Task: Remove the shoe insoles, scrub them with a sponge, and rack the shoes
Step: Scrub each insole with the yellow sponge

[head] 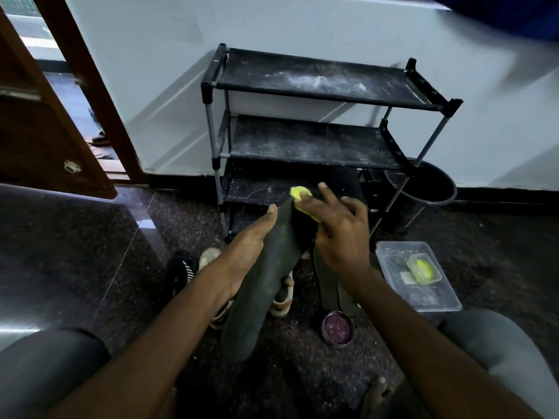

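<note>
My left hand point(248, 252) holds a dark grey insole point(266, 285) from underneath, thumb along its left edge, toe end raised toward the rack. My right hand point(338, 234) grips a yellow sponge point(302, 201) and presses it on the insole's upper end. A beige shoe point(282, 297) lies on the floor under the insole, and a black shoe with white stripes point(181, 270) sits to its left. Two more dark insoles point(328, 285) lie on the floor below my right hand. The black three-shelf shoe rack point(314, 86) stands against the wall, its shelves dusty.
A clear plastic tub point(423, 300) holding a small container with a yellow sponge point(423, 269) sits on the floor at right. A round tin point(337, 328) with purple contents lies near my right forearm. A dark bin point(423, 189) stands behind the rack. A wooden door point(45, 131) is open at left.
</note>
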